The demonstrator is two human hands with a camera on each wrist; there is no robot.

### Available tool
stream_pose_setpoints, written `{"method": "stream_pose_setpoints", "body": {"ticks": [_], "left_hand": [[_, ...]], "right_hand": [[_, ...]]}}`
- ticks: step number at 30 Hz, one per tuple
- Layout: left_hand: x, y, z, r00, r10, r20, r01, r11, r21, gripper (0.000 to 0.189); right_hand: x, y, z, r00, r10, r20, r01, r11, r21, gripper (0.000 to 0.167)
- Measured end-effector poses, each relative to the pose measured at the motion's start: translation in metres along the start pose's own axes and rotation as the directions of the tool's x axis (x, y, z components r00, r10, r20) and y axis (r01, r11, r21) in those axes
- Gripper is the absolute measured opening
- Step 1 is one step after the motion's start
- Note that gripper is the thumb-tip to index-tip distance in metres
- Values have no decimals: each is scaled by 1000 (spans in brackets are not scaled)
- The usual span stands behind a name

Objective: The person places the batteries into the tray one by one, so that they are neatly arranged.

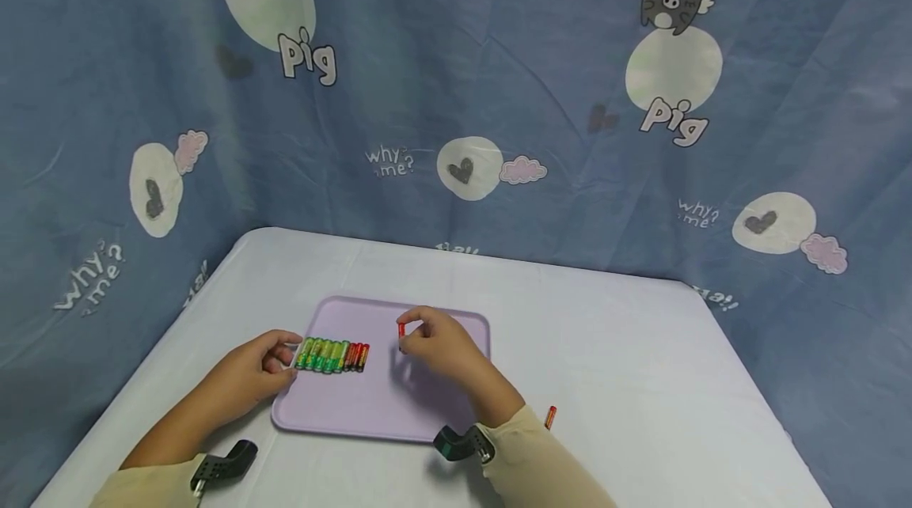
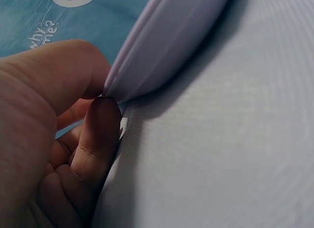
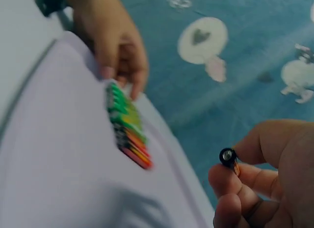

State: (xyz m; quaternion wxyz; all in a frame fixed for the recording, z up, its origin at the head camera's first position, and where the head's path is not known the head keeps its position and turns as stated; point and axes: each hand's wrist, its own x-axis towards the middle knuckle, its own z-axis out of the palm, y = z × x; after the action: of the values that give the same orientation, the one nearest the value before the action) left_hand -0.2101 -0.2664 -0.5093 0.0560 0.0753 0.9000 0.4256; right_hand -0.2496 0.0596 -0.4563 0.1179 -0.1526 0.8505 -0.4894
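Observation:
My left hand (image 1: 252, 365) is at the left rim of a lilac tray (image 1: 378, 421), thumb and forefinger bent against the rim. Beside its fingertips a row of batteries lies on the tray, side by side: green-and-yellow batteries (image 1: 324, 355) to the left, red-and-black batteries (image 1: 356, 358) to the right. Above the tray's right half, my right hand (image 1: 442, 342) pinches a red battery (image 1: 401, 331) upright between thumb and fingers. In the right wrist view, the dark end of that held battery (image 3: 227, 156) faces the camera, its metal contact showing.
Another red battery (image 1: 551, 417) lies on the white table (image 1: 641, 365) right of the tray, partly behind my right sleeve (image 1: 534, 460). A blue printed cloth (image 1: 427, 96) hangs behind the table. Each wrist carries a black camera mount (image 1: 224, 464).

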Motion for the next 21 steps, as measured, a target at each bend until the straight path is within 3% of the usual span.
{"method": "stream_pose_setpoints", "body": {"ticks": [9, 21], "left_hand": [[4, 0, 1, 1000, 0, 2, 0, 1000, 4, 55], [3, -2, -1, 1000, -9, -6, 9, 999, 33, 56]], "right_hand": [[7, -3, 44, 993, 114, 3, -114, 992, -62, 22], [7, -10, 64, 990, 129, -48, -135, 979, -152, 18]]}}
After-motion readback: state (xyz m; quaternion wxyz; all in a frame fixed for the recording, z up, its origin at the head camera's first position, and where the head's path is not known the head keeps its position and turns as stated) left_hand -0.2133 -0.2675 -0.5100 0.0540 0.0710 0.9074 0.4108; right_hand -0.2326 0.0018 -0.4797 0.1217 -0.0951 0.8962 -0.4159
